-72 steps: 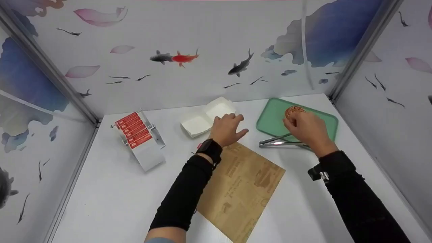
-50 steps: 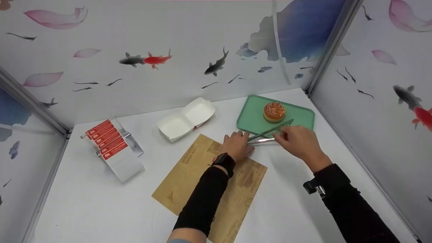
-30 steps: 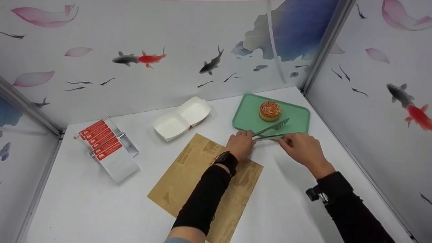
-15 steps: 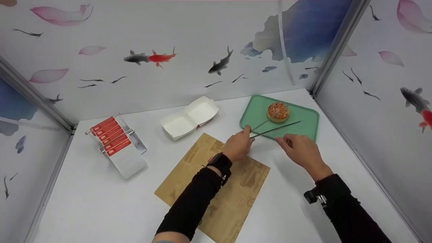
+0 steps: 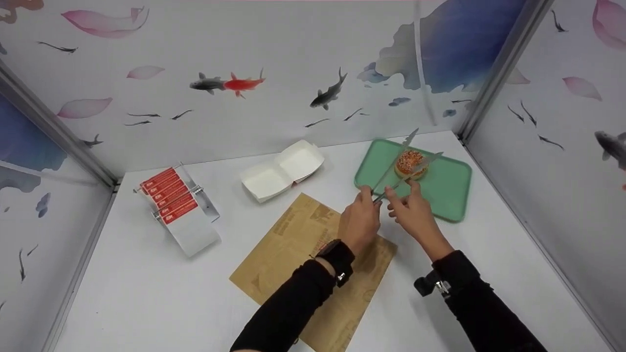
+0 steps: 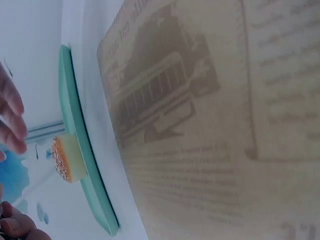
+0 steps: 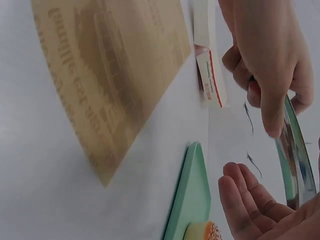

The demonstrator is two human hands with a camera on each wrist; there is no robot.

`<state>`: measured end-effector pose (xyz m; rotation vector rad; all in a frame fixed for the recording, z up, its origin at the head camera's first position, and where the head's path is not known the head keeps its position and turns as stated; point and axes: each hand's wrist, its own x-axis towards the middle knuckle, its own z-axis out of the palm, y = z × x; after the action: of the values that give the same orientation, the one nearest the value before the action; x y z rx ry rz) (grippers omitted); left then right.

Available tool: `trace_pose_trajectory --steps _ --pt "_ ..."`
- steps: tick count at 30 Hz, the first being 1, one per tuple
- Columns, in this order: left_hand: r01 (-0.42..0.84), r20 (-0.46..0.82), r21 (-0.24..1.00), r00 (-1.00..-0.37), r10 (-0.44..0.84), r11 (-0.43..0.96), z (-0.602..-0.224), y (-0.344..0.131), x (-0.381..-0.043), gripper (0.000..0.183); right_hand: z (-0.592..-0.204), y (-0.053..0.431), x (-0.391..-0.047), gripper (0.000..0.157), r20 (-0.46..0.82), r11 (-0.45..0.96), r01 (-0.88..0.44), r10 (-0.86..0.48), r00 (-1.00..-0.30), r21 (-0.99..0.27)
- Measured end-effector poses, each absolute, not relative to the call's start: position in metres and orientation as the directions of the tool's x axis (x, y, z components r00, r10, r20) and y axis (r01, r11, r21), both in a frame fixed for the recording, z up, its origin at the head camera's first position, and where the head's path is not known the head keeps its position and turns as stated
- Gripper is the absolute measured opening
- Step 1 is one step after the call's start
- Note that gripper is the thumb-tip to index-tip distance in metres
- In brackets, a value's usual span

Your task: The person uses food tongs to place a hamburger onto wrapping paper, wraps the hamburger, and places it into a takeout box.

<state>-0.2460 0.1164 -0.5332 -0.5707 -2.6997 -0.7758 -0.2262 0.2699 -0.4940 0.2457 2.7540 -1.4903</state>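
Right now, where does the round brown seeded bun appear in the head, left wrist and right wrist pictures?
Head: the round brown seeded bun is right of centre, partly behind the silver metal tongs.
Left wrist: at left, below mid-height, seen side-on.
Right wrist: bottom edge, right of centre, cut off.
Shared landmark: the green rectangular tray beneath it.

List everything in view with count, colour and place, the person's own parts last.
Walls: three, white with printed fish and petals, back and sides
Table: one, white, between the walls
Rack: one, silver, table's left
Packets: several, red and white, in the rack
Box: one, white, open, far side
Paper sheet: one, brown, table's middle
Tray: one, green, far right
Bun: one, golden, on the tray
Tongs: one, silver, in the left hand
Sleeves: two, black, forearms
Left hand: one, bare, gripping the tongs
Right hand: one, bare, beside the tongs
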Motion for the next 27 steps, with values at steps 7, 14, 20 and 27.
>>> trace_pose_trajectory --steps 7,14,20,27 --pt "0.535 0.498 0.249 -0.786 0.367 0.807 -0.544 0.130 -0.228 0.021 -0.496 0.252 -0.226 0.082 -0.143 0.336 0.205 0.200 -0.969 -0.919" --pt "0.571 0.531 0.076 -0.717 0.452 0.817 -0.550 0.133 -0.217 0.027 -0.498 0.250 -0.225 0.077 -0.148 0.191 0.198 0.245 -0.958 -0.961" --pt "0.536 0.483 0.054 -0.752 0.448 0.842 -0.552 0.137 -0.210 0.036 -0.496 0.247 -0.227 0.072 -0.191 -0.023 0.193 0.311 -0.931 -0.981" --pt "0.520 0.537 0.013 -0.724 0.433 0.854 -0.552 0.137 -0.202 0.042 -0.498 0.245 -0.229 0.054 -0.115 -0.091 0.089 0.344 -0.932 -0.992"
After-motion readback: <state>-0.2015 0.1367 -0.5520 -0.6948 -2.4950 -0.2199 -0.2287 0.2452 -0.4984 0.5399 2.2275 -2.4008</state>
